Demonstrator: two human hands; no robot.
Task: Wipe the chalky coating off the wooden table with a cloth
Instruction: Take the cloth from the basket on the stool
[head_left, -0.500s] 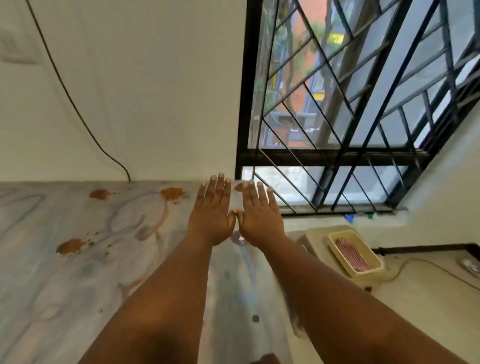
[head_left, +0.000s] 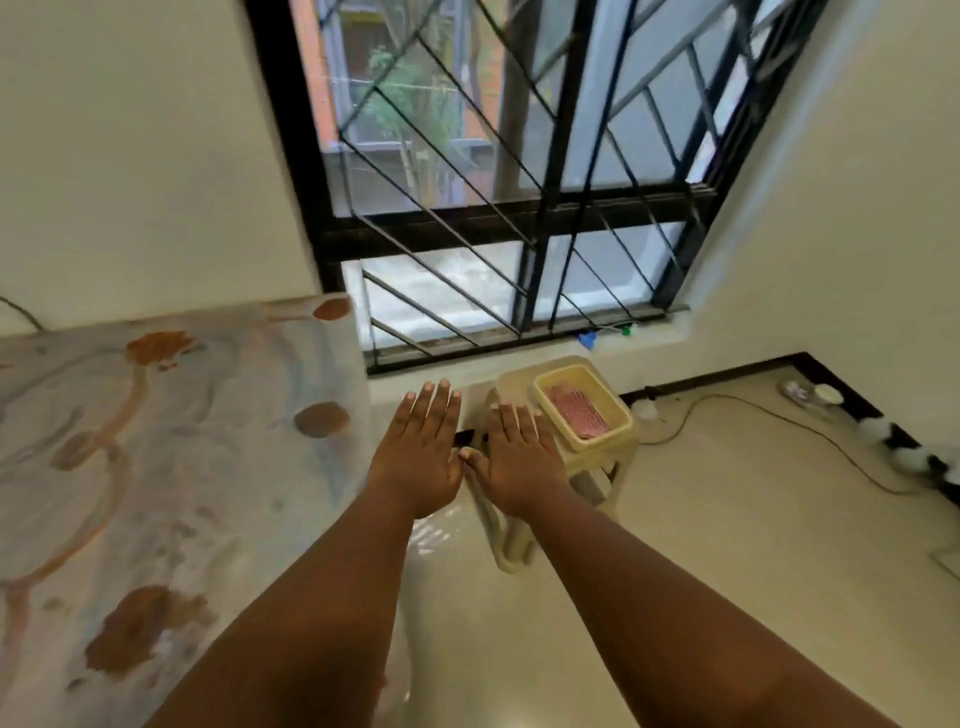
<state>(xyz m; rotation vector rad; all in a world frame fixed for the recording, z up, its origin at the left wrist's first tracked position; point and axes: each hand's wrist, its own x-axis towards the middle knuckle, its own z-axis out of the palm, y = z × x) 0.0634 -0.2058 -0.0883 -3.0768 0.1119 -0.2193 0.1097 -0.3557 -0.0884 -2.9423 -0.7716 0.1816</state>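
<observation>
The wooden table (head_left: 171, 467) fills the left of the view, its top smeared with a pale chalky coating and brown patches. A red-and-white striped cloth (head_left: 577, 414) lies in a cream plastic basket (head_left: 613, 405) on a cream stool (head_left: 576, 467) to the right of the table. My left hand (head_left: 421, 457) and my right hand (head_left: 519, 457) are stretched out flat, palms down, thumbs almost touching. They hover past the table's right edge, just left of the stool. Both hands hold nothing.
A barred window (head_left: 519, 182) stands straight ahead above a low sill. A thin cable (head_left: 810, 426) runs across the pale floor at the right, toward small objects along the dark skirting. The white wall is behind the table.
The view has swung right and down. My hands, earlier over the table's far right part, are now beyond its right edge beside the stool, still flat and empty.
</observation>
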